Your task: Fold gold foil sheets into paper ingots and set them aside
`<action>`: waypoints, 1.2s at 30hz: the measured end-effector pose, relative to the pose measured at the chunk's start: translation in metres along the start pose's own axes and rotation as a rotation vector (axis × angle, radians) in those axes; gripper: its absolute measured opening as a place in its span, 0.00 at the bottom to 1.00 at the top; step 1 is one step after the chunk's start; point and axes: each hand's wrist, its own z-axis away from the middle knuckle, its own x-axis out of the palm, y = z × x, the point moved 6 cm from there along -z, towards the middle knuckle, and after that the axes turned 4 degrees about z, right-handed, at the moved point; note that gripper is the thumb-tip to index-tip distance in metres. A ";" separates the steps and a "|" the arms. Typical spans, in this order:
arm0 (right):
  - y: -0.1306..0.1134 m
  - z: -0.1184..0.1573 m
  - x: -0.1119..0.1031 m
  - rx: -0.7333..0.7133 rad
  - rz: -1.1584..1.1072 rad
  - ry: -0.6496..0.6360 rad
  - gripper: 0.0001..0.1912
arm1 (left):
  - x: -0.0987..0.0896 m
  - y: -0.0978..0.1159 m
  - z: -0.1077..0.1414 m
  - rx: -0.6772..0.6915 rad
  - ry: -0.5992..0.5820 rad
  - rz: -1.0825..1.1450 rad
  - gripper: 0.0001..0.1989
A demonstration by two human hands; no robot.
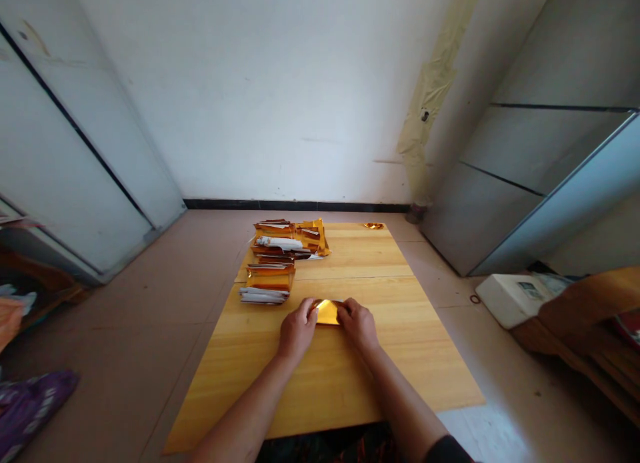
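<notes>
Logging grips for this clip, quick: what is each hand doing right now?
Left hand: closed, holding the left side of the gold foil sheet.
Right hand: closed, holding the right side of that sheet.

Head-worn view — facing forward, down at the tabletop (380, 369).

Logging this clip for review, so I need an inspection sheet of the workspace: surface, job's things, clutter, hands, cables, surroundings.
surface: light wooden tabletop with a seam across it
job's things: gold foil piece between the hands; piles of folded gold and white foil beyond, toward the left
clutter: small gold scrap at the far edge
hands: left hand and right hand at the foil's sides
cables: nothing seen
surroundings: white wall, grey panels, white box on wooden furniture, purple bag on the floor
</notes>
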 end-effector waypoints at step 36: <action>-0.010 -0.016 0.021 -0.034 0.540 0.080 0.13 | 0.014 0.004 0.003 0.046 -0.061 -0.350 0.10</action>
